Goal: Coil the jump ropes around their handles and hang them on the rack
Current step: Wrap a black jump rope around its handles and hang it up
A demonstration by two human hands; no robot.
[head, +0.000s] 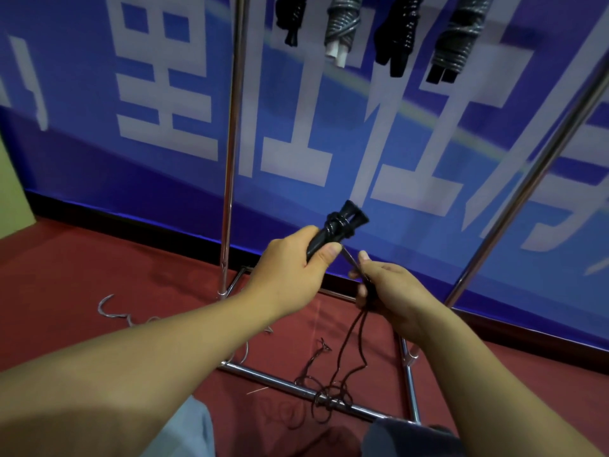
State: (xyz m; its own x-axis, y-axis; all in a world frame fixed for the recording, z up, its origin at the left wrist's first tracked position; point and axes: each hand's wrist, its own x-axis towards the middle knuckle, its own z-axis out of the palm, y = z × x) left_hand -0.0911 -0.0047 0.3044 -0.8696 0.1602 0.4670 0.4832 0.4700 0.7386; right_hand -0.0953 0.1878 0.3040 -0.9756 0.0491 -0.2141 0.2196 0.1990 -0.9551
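Observation:
My left hand (293, 268) grips a pair of black jump rope handles (342, 222) held together, with a few turns of dark rope wound near their top. My right hand (389, 291) pinches the dark rope (349, 344) just below the handles. The rope's loose length hangs down and lies tangled on the floor over the rack's base bar (280, 380). Several coiled ropes (342, 24) hang from the top of the chrome rack (230, 143), straight above my hands.
A silver-grey rope (112, 311) lies loose on the red carpet at the left. The rack's two uprights and rectangular base frame stand before a blue banner wall. My knees in grey trousers (408, 437) show at the bottom.

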